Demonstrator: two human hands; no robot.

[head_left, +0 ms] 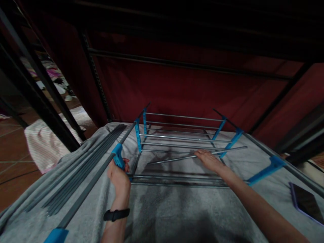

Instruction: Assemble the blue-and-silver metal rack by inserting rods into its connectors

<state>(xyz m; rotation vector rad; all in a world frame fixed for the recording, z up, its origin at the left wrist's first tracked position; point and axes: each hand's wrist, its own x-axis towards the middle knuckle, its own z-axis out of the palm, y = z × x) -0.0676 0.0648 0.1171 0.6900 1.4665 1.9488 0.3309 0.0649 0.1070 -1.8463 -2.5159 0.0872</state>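
Note:
My left hand [118, 173], with a dark band on its wrist, is closed around a blue plastic bracket [117, 152] on the left grey pole [87, 190]. Part of this bracket is hidden by my fingers. My right hand [208, 160] grips a thin metal rod [172, 160] near its middle; the rod slants across the inside of a partly assembled rack. Several metal crossbars [184, 117] span the rack between blue brackets on both sides. At the right, another blue bracket [265, 170] sits on the right grey pole [303, 179].
Several loose grey tubes [83, 173] lie on the grey blanket [177, 209] to the left. A phone [307, 201] rests at the right edge. Behind the rack hangs a dark red cloth [162, 87] with dark metal bars [177, 63] around it.

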